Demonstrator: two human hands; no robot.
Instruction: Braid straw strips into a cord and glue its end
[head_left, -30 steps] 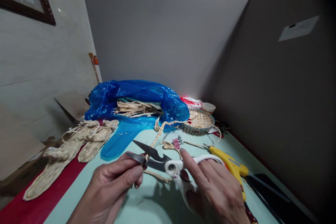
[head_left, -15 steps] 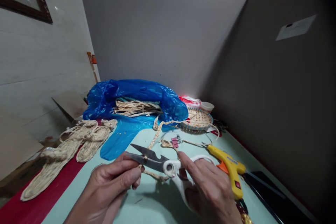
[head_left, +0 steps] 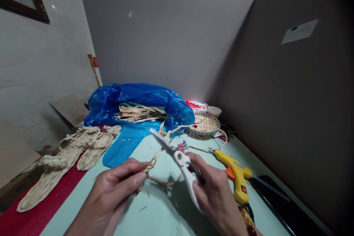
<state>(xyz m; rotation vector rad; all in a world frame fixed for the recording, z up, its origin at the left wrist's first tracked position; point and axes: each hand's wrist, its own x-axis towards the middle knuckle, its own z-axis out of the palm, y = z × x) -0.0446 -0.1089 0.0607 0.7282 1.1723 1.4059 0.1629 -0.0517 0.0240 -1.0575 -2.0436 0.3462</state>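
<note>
My left hand (head_left: 117,188) pinches a braided straw cord (head_left: 152,163) between thumb and fingers, low in the middle of the view. My right hand (head_left: 214,195) grips white-handled scissors (head_left: 181,162); their blades are closed and point up and to the left, above the cord. The cord runs back across the pale green table (head_left: 160,214) toward a round woven tray (head_left: 204,124). A pink binder clip (head_left: 181,146) is on the cord just behind the blades.
A yellow glue gun (head_left: 235,175) lies right of my right hand, with a dark phone (head_left: 272,206) beyond it. A blue plastic bag (head_left: 138,107) holds straw bundles at the back. Woven straw sandals (head_left: 69,158) lie on red cloth at left. Grey partitions close the back and right.
The scissors' blades have closed and swung up away from the cord. My left hand keeps its pinch on the cord. Small straw bits now lie on the table below.
</note>
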